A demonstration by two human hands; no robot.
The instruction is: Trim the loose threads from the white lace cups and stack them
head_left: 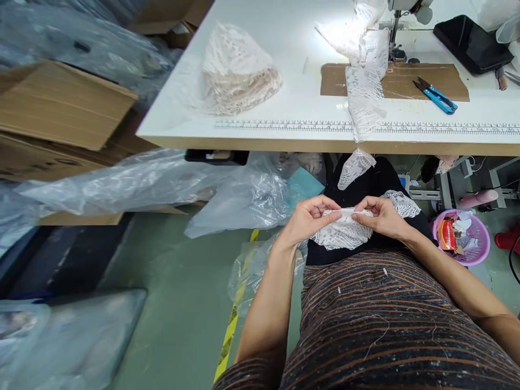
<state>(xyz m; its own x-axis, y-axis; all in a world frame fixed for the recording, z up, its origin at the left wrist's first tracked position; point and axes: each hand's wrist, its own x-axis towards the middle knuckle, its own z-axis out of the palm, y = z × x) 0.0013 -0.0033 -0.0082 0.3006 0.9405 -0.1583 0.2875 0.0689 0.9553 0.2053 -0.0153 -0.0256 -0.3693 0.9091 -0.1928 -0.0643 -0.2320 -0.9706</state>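
Note:
Over my lap, a piece of white lace fabric (345, 235) is stretched between my two hands. My left hand (311, 216) pinches its upper edge between thumb and fingers. A short way to the right, my right hand (379, 215) pinches the same edge. More white lace (400, 203) lies on my thigh beyond the right hand. Another lace strip (365, 103) runs from the sewing machine (396, 40) over the table edge, its tip hanging above my knees. Whether these lace parts join is hidden.
On the white table (292, 108) are a lace pile (239, 70), blue thread snips (436, 97), a cardboard strip (426, 81) and a black phone-like device (473, 43). A pink waste basket (483, 244) stands right. Plastic bags (244, 195) and cardboard boxes (60, 103) crowd the left.

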